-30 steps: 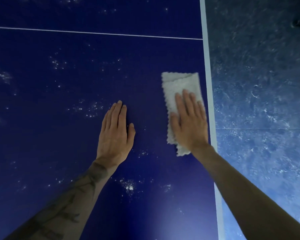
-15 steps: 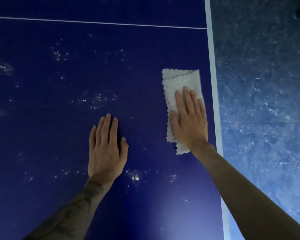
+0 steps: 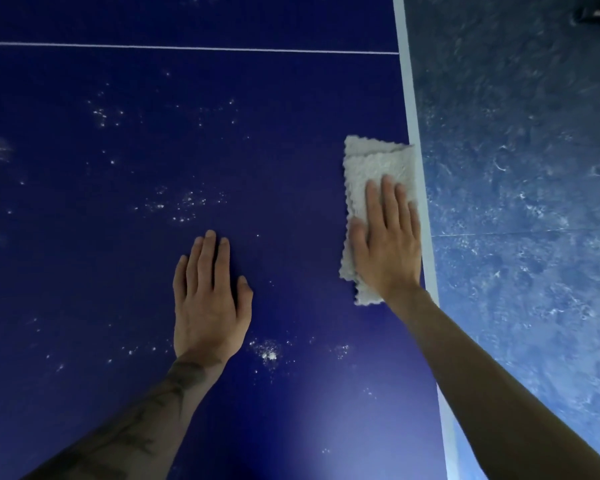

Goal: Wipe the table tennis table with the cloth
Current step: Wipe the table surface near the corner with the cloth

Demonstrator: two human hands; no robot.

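Wiping at right edge | cloth (image 3: 371,164) folded, flat on desk (image 3: 222,133) against its right border | right hand (image 3: 387,244) fingers straight, pressing cloth | left hand (image 3: 208,306) fingers flat on desk, holding nothing | progress: early, white specks (image 3: 267,353) dot left and near areas

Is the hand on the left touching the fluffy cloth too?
Apart. The head view shows the left hand flat on the table, with bare blue surface between its thumb and the cloth.

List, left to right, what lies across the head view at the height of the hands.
left hand → cloth → table's white edge stripe → floor
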